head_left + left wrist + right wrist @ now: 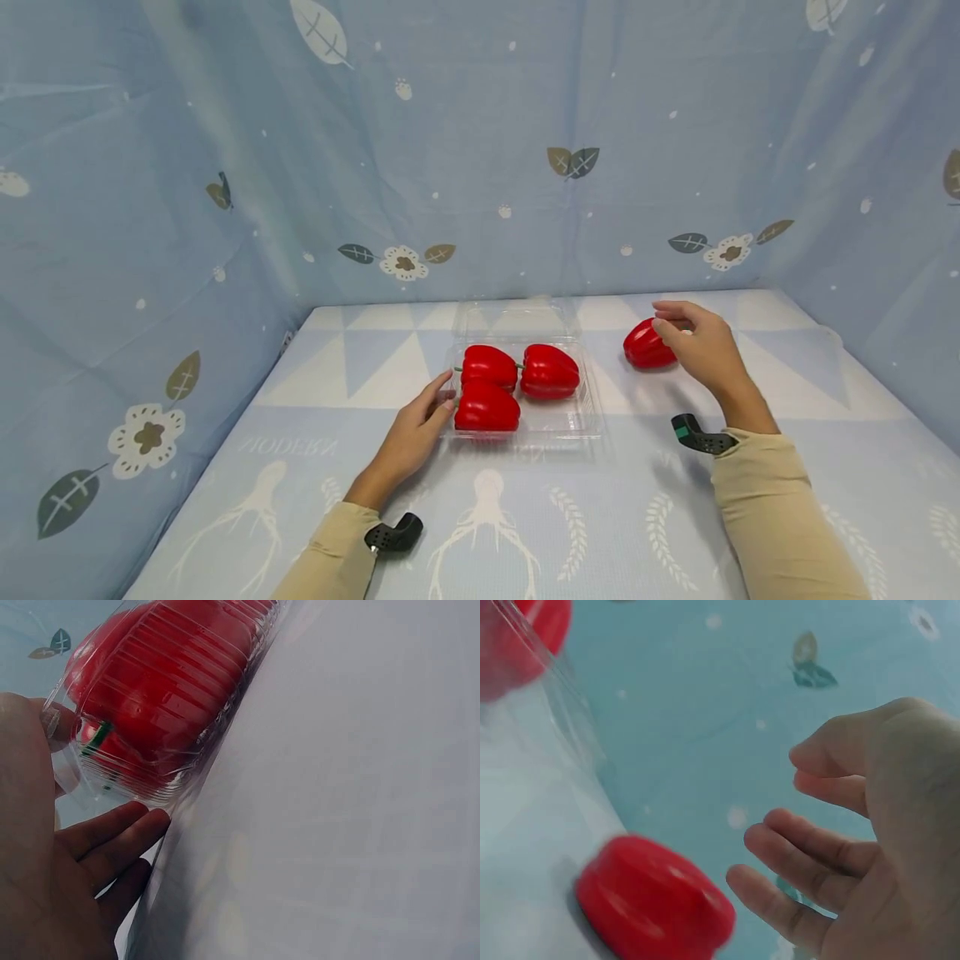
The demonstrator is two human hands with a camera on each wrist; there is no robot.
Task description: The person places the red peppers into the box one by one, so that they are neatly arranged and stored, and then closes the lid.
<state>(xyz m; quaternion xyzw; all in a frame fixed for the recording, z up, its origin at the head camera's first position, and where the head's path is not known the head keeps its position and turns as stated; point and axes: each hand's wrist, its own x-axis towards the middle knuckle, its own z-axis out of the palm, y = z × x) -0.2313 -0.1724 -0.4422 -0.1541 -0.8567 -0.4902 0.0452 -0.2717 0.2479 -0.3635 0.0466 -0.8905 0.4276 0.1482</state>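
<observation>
My left hand [412,429] touches the left wall of a clear plastic clamshell box [588,417], its fingers fairly straight. Inside the box lie three red bell peppers: one at back left [487,367], one at front left [487,408] and one on the right [550,372]. The left wrist view shows fingertips [154,817] against the ribbed plastic near a green stem [97,739]. To the right of the box, another red bell pepper [652,900] lies on the table. My right hand [701,346] hovers by it with loosely bent fingers, and a gap separates them in the right wrist view.
The box's clear lid [513,319] is folded back towards the rear. A patterned cloth [345,500] covers the table, and blue fabric curtains [480,167] rise behind it and at both sides. Each wrist carries a black camera mount [701,435].
</observation>
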